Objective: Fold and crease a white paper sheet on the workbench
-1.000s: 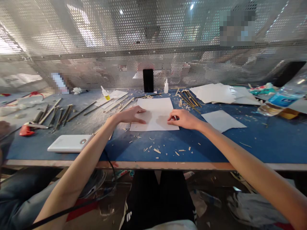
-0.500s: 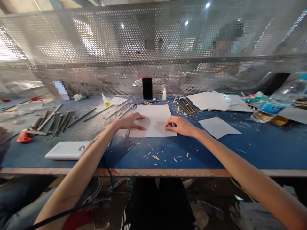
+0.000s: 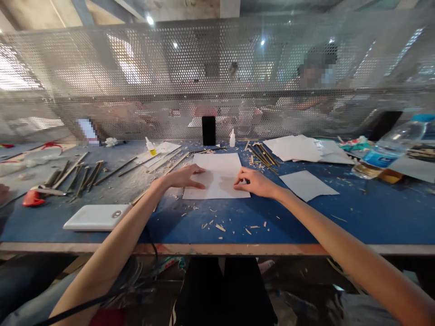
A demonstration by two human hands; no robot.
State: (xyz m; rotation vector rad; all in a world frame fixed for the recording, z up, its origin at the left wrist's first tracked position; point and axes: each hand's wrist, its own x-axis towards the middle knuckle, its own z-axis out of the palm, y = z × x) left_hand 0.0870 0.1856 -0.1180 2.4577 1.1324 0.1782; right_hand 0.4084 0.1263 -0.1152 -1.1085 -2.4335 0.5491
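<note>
A white sheet of paper [image 3: 217, 165] lies flat on the blue tabletop in front of me. My left hand [image 3: 188, 175] rests at the sheet's left side, thumb and fingers apart, holding nothing. At the right side of the sheet is my right hand [image 3: 251, 182], its thumb and fingertips pinched together over the paper; whatever is between them, if anything, is too small to make out. Behind the sheet stand a black phone [image 3: 208, 130] and a small white glue bottle [image 3: 232, 137]. A torn piece of paper [image 3: 309, 184] lies to the right of my right hand.
Bamboo sticks [image 3: 263, 156] and wood shavings [image 3: 220, 227] are scattered about. On the left are a white power bank [image 3: 95, 217], a red-handled tool [image 3: 33, 198] and a yellow-labelled bottle [image 3: 150, 147]. A plastic bottle [image 3: 384, 154] leans at right, near stacked paper [image 3: 292, 147]. A perforated metal screen [image 3: 190, 68] closes the back.
The view has tipped slightly upward, so the table sits a little lower in the picture. Both hands keep almost the same place and pose over the sheet.
</note>
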